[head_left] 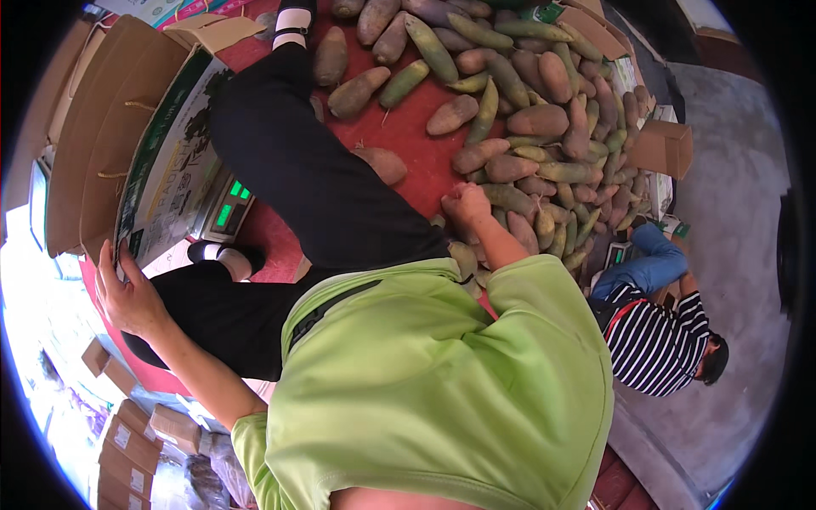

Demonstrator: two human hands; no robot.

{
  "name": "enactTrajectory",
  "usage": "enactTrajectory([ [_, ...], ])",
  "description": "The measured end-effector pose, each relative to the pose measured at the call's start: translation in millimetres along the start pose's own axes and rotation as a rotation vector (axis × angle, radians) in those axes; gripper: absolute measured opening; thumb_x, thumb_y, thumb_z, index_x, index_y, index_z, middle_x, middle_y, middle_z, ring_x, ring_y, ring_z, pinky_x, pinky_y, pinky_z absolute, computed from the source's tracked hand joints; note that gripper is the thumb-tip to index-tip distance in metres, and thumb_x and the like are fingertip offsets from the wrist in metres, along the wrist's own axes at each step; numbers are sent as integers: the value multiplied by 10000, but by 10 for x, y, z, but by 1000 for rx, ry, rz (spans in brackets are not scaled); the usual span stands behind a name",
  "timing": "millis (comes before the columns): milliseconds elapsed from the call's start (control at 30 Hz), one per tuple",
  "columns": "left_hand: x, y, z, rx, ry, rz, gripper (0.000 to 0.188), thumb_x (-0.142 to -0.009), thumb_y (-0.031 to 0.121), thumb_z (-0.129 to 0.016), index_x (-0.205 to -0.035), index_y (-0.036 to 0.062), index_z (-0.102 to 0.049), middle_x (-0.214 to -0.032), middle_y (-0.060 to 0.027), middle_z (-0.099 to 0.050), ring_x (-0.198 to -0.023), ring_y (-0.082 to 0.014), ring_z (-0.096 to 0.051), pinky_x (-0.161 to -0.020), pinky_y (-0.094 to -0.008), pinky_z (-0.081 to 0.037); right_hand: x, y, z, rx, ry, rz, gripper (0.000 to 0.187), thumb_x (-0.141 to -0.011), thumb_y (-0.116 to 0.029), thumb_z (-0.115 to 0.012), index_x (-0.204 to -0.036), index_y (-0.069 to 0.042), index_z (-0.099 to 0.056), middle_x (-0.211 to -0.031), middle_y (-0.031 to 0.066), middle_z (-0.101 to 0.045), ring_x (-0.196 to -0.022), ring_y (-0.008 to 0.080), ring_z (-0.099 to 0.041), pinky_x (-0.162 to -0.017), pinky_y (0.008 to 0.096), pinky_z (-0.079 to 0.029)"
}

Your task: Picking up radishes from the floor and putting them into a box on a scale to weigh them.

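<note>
the floor is a red covering (421,161), with bare grey floor (735,187) beyond at the right. directly on the red lie many greenish and brownish radishes (537,121), mostly heaped, a few loose.

The curled right hand (466,204) hides its own fingertips, so whether it grips one of the radishes (534,121) cannot be told. Exactly how the left hand (132,297) meets the corner of the carton (166,183) is unclear. The carton's near wall hides its inside and covers part of the scale (212,217). Lower radishes lie buried under others, and the top edge crops the pile. The co-worker's striped shirt (654,348) shows, but the face and grasp are hidden. Glare washes out the far left; wrapped bundles (225,467) below are blurred.
</note>
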State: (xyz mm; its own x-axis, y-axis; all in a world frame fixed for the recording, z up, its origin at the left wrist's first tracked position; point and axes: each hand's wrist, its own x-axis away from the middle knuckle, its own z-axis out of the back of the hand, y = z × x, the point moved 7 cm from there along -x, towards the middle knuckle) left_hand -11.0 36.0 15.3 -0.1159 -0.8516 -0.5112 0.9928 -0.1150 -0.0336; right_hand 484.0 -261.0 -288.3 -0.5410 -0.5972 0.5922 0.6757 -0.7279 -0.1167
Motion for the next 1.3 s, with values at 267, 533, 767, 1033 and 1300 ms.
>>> enactTrajectory([
  [267,-22,45,-27,1,1,9,227,-851,287,-653,-1040,164,-678,-921,-28,-690,-812,-230,-656,-679,-339,-509,3,538,649,428,246,-138,301,-798,-137,-608,-1093,-165,-553,-1092,65,-563,-1089,257,-526,-847,454,-445],
  [533,-23,-1,61,50,42,-31,217,-831,265,-671,-1020,159,-678,-909,-45,-685,-814,-242,-650,-699,-350,-501,-16,1087,534,546,50,-344,247,-854,-218,-565,-1093,-161,-547,-1105,68,-613,-1073,259,-591,-862,430,-476],
  [767,-43,104,28,26,-4,-42,129,-822,214,-651,-931,148,-670,-881,-18,-670,-833,-224,-638,-756,-347,-470,185,580,1101,401,119,-142,600,-659,-222,-791,-1179,-112,-514,-1171,126,-564,-1151,309,-502,-924,424,-461],
  [1033,-47,58,118,67,3,9,114,-788,193,-658,-887,137,-659,-829,-23,-646,-793,-222,-631,-703,-347,-487,183,-1567,2683,-243,547,664,623,-674,-131,-747,-1237,-45,-496,-1185,153,-541,-1096,338,-487,-958,418,-378],
  [1300,-53,59,149,123,7,-17,110,-778,180,-674,-871,122,-656,-814,-24,-642,-785,-215,-633,-702,-343,-486,890,-4217,3318,-402,485,1354,499,-730,-58,-703,-1194,-24,-525,-1150,101,-546,-1091,190,-524,-924,320,-431],
])
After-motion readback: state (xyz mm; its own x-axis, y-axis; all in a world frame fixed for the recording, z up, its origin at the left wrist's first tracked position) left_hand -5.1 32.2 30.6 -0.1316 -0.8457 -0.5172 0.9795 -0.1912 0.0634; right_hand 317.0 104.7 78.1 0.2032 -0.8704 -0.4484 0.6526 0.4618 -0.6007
